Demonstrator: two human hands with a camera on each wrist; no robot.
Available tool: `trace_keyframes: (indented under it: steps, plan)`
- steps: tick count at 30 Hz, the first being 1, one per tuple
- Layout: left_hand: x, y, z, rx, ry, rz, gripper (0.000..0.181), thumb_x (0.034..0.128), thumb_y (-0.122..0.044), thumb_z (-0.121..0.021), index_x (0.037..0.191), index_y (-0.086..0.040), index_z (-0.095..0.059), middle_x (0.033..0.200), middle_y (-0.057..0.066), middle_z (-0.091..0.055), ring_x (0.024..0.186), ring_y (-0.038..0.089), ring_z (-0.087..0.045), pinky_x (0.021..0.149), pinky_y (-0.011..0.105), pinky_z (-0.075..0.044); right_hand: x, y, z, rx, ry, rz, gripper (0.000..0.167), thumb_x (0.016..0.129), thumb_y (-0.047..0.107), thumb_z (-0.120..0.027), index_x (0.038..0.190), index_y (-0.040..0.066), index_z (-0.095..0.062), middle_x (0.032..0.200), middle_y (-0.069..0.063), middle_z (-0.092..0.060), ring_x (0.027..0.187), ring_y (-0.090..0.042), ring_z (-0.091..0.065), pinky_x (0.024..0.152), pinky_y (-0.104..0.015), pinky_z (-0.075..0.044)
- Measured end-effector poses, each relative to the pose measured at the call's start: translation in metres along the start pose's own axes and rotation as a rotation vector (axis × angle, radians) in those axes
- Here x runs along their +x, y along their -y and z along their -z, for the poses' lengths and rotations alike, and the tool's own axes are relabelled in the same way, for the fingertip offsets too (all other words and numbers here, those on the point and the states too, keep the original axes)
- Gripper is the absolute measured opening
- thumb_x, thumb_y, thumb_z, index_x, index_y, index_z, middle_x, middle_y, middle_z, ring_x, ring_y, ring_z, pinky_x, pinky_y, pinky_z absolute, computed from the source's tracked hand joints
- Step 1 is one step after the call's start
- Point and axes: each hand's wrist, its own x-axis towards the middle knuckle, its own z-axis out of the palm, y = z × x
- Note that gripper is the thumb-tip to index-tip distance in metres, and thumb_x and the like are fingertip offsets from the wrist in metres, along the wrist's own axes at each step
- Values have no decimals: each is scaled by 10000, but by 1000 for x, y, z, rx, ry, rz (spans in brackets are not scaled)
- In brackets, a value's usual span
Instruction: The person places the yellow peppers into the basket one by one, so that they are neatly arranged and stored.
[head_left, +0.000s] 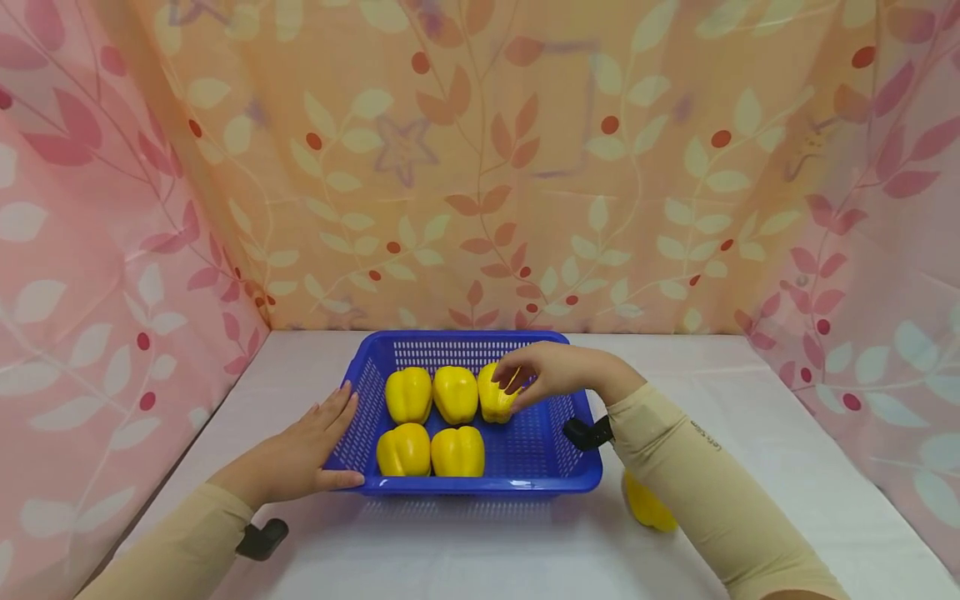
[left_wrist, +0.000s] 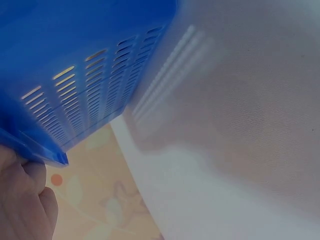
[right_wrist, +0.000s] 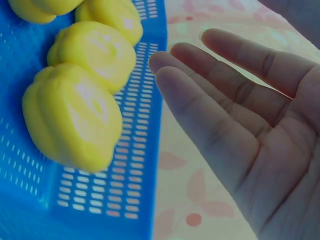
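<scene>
A blue plastic basket [head_left: 517, 485] with slotted walls holds several yellow bell peppers [head_left: 455, 393]; three stand along its back and two at the front left. My left hand [head_left: 307, 450] rests at the basket's left side, its fingers stretched along the rim and the thumb at the front corner. Over the back row, my right hand [head_left: 555, 371] hovers by the rightmost pepper [head_left: 491, 400], partly covering it in the head view. In the right wrist view its fingers [right_wrist: 210, 120] are spread loosely, apart from the nearest pepper [right_wrist: 72, 120], with nothing held.
Another yellow bell pepper [head_left: 648, 502] lies on the white table [head_left: 465, 550] outside the basket, right of its front corner, partly hidden by the right sleeve [head_left: 697, 475]. Leaf-patterned curtains [head_left: 480, 167] enclose the back and both sides.
</scene>
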Motion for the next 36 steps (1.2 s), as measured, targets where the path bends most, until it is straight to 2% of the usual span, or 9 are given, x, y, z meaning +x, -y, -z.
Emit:
trace_keyframes:
  steps: [3,8,15,24,30,36]
  plan:
    - [0,0,0,-9,8,5,1101,716,-761,-458,1454,-11,-136,1525,166,-29,1380,350,-113,1082,536,-147,-10,-1,4,-11,-27,8,401,792,209,-720,1151,105,-576,1130,-99,-597,1014,-212,-605,823,-263,-510]
    - [-1,0,0,-13,3,7,1101,714,-762,-459,1454,-14,-138,1524,167,-34,1376,356,-123,1083,532,-150,-26,-4,9,-27,-67,-29,425,794,229,-718,1178,123,-568,1118,-19,-601,989,-130,-598,835,-262,-504]
    - [0,1,-1,-9,1,9,1095,718,-761,-457,1460,-33,-114,1527,157,-18,1383,340,-110,1085,528,-147,-51,-13,16,-7,-105,-54,407,800,251,-710,1174,166,-572,1131,3,-596,1043,-205,-582,875,-348,-493]
    - [0,2,-2,3,-8,1,1088,722,-756,-460,1461,-37,-113,1529,148,-3,1387,323,-102,1085,526,-151,-89,-32,17,22,-148,-105,469,815,295,-689,1206,74,-554,1152,-97,-598,1052,-239,-579,826,-284,-514]
    - [0,1,-1,-1,-8,1,1080,728,-739,-481,1458,-28,-124,1527,159,-26,1384,332,-113,1084,527,-151,-111,-45,12,-16,-179,-111,448,806,303,-697,1188,113,-560,1102,-15,-606,1028,-194,-589,838,-315,-510]
    - [-1,0,1,-11,-2,4,1068,738,-713,-506,1456,-24,-122,1526,162,-20,1383,337,-111,1086,528,-143,-131,-55,5,-35,-177,-125,428,816,321,-682,1177,127,-560,1101,-7,-603,1023,-196,-586,861,-354,-496]
